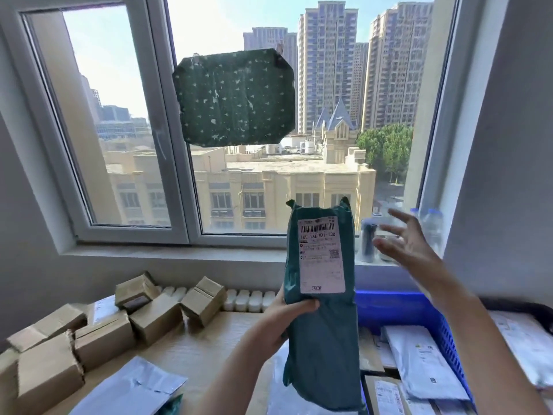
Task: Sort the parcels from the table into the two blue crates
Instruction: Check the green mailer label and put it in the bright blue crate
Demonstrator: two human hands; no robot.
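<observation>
One dark green parcel point(324, 348) stands upright in front of you, gripped by your left hand point(287, 317), which wraps round its left edge about halfway up with the thumb across the front. Your right hand point(410, 244) is free, fingers spread and grasping nothing, raised just right of the parcel's top and apart from it. The parcel is a long, narrow plastic mailing bag, creased, with two pointed corners on top and a white shipping label point(321, 254) with a barcode on its upper half, facing you. It is probably light, soft and rather slick, since one hand carries it; take it mid-body, or support the lower end so it cannot slide. Below your right hand sits a blue crate point(389, 307) holding parcels; left of your left hand, cardboard boxes point(104, 339) lie on the bench point(203, 348).
</observation>
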